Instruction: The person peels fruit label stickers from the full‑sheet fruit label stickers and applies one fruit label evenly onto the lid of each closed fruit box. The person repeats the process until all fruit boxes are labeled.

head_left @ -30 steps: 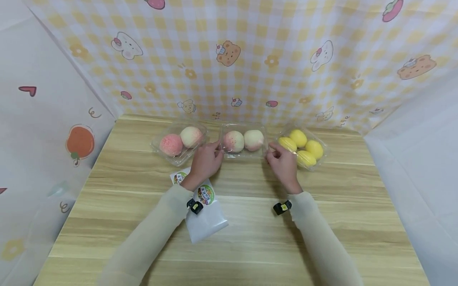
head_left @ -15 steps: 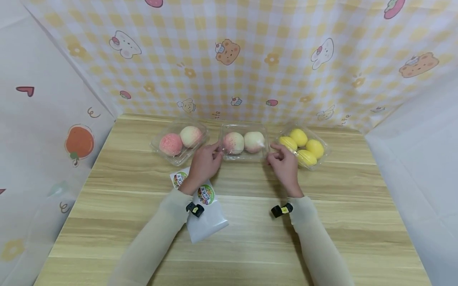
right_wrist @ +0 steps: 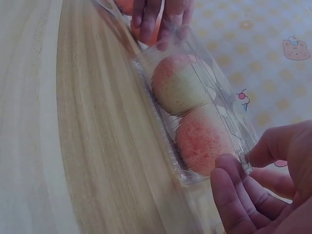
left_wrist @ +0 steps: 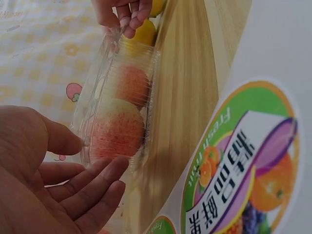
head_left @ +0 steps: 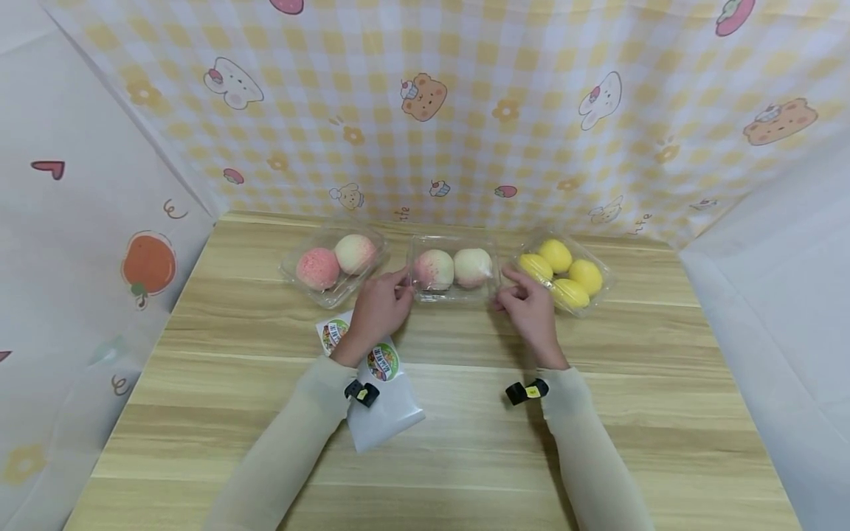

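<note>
A clear plastic clamshell box (head_left: 455,295) with two pink-and-cream peaches (head_left: 473,267) stands in the middle of the row at the back of the table. Its lid lies over the fruit. At its left end my left hand (head_left: 381,306) pinches the edge between thumb and fingers. My right hand (head_left: 531,308) pinches the opposite end the same way; in the right wrist view the thumb and fingertips (right_wrist: 229,168) meet at the lid's rim. Both peaches (left_wrist: 117,129) show through the ribbed plastic in the left wrist view.
To the left is another clear box (head_left: 330,299) with two peaches (head_left: 319,268). A clear box (head_left: 600,295) of yellow lemons (head_left: 586,277) sits close by my right hand. Round fruit stickers (head_left: 383,361) on a white sheet (head_left: 385,417) lie under my left wrist. A checked cloth (head_left: 465,147) hangs behind.
The middle box has slid slightly toward me, and both hands have come along with it. The side boxes and the sticker sheet stay where they were.
</note>
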A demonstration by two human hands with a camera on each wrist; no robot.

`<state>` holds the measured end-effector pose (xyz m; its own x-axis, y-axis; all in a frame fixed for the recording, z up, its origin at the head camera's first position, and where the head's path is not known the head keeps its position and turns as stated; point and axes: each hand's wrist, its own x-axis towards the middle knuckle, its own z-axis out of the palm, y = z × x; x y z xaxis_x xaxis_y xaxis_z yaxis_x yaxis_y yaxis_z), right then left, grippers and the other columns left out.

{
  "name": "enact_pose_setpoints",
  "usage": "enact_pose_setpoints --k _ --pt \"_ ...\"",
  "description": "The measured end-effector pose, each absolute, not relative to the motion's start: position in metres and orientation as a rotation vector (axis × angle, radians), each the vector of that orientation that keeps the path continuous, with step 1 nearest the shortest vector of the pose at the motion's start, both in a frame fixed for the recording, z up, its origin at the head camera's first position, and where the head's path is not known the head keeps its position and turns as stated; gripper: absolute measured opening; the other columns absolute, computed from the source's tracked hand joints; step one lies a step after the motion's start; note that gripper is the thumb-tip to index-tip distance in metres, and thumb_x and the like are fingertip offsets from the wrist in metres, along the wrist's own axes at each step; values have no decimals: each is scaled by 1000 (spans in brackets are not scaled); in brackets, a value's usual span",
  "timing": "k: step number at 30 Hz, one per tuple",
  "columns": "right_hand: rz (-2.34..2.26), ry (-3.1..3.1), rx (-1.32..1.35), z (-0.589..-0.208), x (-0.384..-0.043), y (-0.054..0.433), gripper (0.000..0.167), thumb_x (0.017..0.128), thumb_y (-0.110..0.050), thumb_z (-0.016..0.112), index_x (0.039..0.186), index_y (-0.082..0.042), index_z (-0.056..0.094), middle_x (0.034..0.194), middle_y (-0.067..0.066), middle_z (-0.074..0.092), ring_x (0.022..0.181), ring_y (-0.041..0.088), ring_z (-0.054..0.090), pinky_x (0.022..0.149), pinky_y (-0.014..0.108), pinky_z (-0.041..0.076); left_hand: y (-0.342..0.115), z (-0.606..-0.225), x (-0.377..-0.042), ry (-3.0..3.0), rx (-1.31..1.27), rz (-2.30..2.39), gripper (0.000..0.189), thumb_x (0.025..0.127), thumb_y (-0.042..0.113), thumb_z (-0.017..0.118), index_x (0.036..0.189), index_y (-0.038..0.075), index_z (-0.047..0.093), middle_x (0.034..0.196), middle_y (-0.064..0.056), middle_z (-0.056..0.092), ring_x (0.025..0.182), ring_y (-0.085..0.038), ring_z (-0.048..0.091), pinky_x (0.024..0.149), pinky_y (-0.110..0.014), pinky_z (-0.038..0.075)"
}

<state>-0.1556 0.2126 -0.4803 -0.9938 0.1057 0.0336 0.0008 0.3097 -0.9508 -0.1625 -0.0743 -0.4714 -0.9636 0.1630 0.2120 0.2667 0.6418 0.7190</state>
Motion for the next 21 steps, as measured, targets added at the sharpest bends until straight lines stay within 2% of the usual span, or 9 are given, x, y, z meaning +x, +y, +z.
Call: enact_pose_setpoints --k 11,17,21 --pt "1797 -2492 -126 -480 -146 214 46 99 3 65 146 2 68 94 24 79 78 26 79 75 28 64 -73 -466 -150 -2823 -322 -1162 46 105 13 66 147 -5 65 102 -15 76 60 -16 53 56 -32 42" --pt "1822 -2480 -126 -479 -140 215 45 100 3 66 145 2 68 93 23 79 76 19 77 75 27 64 -73 -464 -143 -2811 -327 -1164 43 105 13 64 145 -3 68 94 -13 74 69 -22 61 60 -37 49" --pt "1835 -2474 -138 -478 -136 214 45 100 4 67 144 2 69 92 22 79 77 19 77 75 28 64 -73 -464 -139 -2802 -342 -1164 43 105 12 64 144 -4 68 90 -12 73 74 -23 65 63 -38 52"
